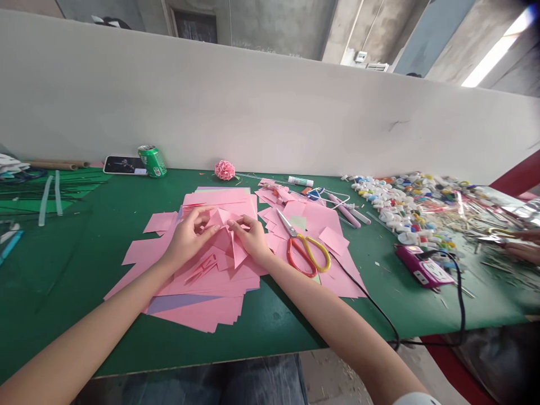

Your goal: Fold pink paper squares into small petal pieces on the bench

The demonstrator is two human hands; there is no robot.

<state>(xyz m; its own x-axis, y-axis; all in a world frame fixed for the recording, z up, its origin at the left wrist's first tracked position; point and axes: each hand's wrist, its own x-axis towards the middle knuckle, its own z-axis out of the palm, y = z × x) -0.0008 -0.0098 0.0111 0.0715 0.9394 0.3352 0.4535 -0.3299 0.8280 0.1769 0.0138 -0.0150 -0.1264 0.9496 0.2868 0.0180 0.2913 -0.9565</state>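
Blue denim jeans (219, 389) are worn with a white right sleeve (415, 399).

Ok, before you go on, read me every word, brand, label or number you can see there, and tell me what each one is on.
None reads clearly enough to quote.
Green can: pale lettering, too blurred.
Phone: marks on the lit screen, too small.
White and green tube: printed label, too small.
Purple power strip: any print on it is too small.
White wall box: too far off.
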